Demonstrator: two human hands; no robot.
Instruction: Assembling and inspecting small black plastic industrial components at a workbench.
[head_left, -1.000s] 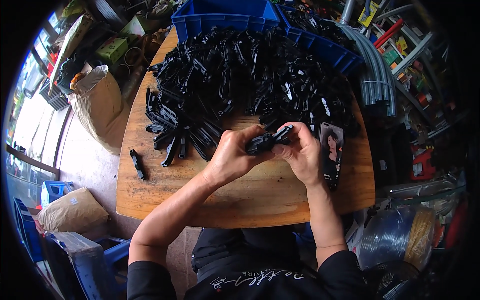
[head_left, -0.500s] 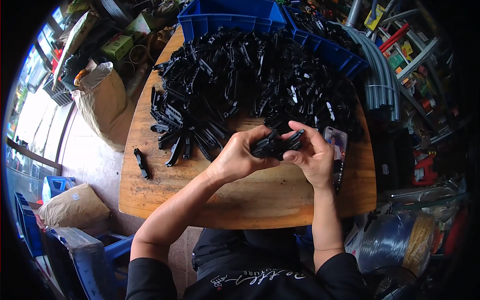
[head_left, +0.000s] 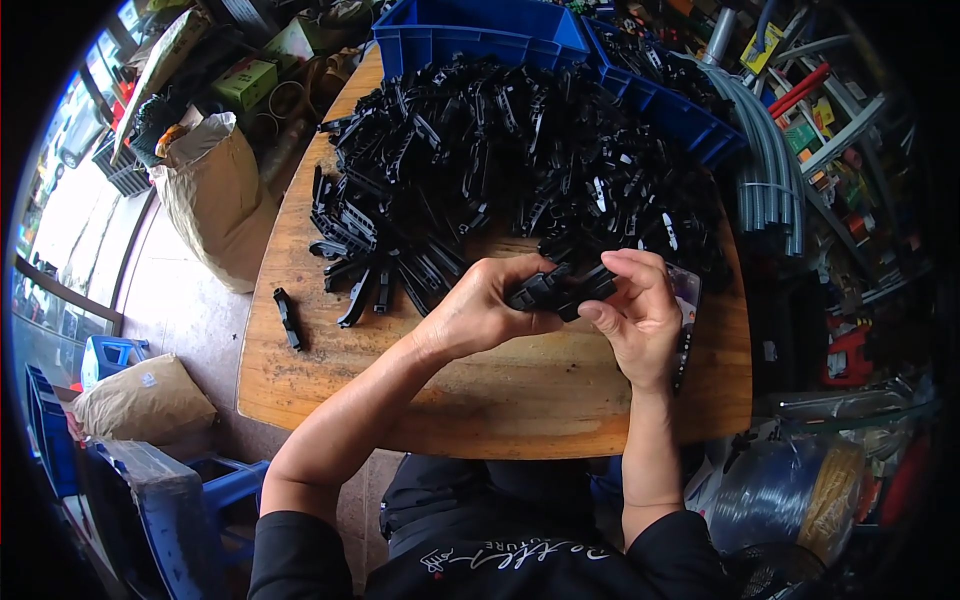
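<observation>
Above the near middle of the wooden table, my left hand [head_left: 485, 308] is closed around a black plastic part [head_left: 543, 290], thumb on top and fingers beneath. My right hand [head_left: 645, 315] is at the part's other end, thumb and fingertips curled about a thin black piece [head_left: 598, 283]. Whether that piece is joined to the part in my left hand, I cannot tell. Beyond both hands spreads a big heap of similar long black plastic parts [head_left: 470, 150]. A phone [head_left: 687, 290] lies beside my right hand, partly hidden by it.
One black part [head_left: 287, 320] lies alone at the table's left. Blue crates [head_left: 480, 45] stand at the far edge, the right one [head_left: 670, 115] holding more black parts. A paper sack [head_left: 215, 200] is on the floor at left; grey hoses [head_left: 765, 170] hang at right.
The view has shifted slightly. My right thumb and fingers have spread a little wider around the black piece, while my left hand keeps its hold on the part.
</observation>
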